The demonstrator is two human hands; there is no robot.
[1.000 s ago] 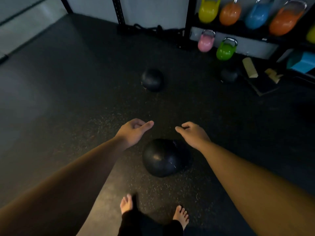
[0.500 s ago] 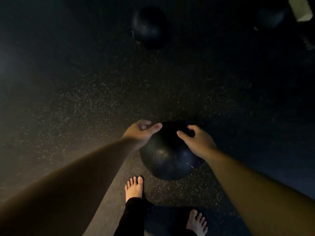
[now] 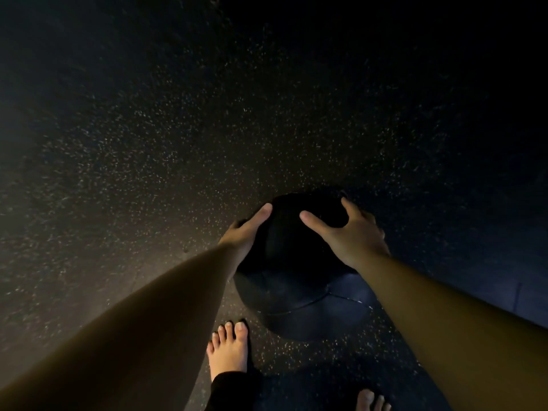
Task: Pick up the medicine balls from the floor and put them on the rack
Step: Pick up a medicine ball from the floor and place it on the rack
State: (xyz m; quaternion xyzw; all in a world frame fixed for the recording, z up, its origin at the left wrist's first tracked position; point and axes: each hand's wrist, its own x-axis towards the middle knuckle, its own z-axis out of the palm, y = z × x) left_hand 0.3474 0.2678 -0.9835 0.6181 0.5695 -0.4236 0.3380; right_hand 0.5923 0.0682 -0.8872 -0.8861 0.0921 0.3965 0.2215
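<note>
Both hands, left hand point(image 3: 247, 232) and right hand point(image 3: 353, 235), are clamping the medicine ball point(image 3: 296, 274); spread fingertips risk slipping under its weight.

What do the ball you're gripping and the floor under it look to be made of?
Medicine ball: looks like black leather or vinyl with a dull sheen; a stitched seam curves across its lower panel. Both the left hand and the right hand press on it. Floor: probably rubber gym matting, matte black with pale flecks throughout.
</note>
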